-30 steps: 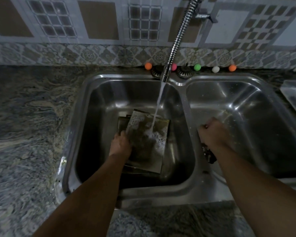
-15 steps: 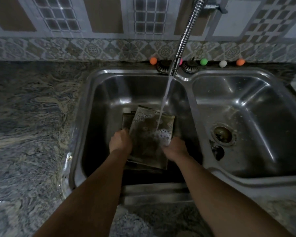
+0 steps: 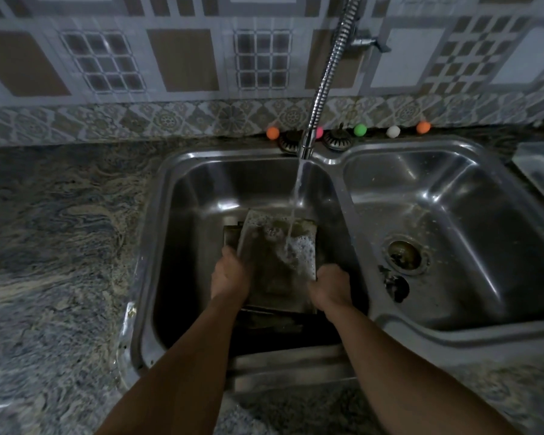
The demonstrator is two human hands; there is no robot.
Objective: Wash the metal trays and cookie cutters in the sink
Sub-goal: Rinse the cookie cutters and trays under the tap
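A soapy, stained metal tray (image 3: 274,265) is tilted in the left basin of the steel sink (image 3: 170,233), under running water from the flexible faucet (image 3: 324,89). My left hand (image 3: 231,274) grips the tray's left edge. My right hand (image 3: 330,285) grips its lower right corner. Foam sits on the tray's right half. More trays (image 3: 231,235) lie stacked beneath it, mostly hidden. A dark small object (image 3: 396,285), perhaps a cookie cutter, lies in the right basin near the drain (image 3: 404,254).
Marbled stone counter (image 3: 54,246) lies to the left and front. Coloured balls (image 3: 360,129) and two strainer plugs (image 3: 337,139) sit on the back ledge. A clear container (image 3: 540,169) is at the right edge.
My right hand came from the right basin, leaving the dark object there, and now grips the tray's lower right corner. The left hand kept its hold. The view shifted slightly.
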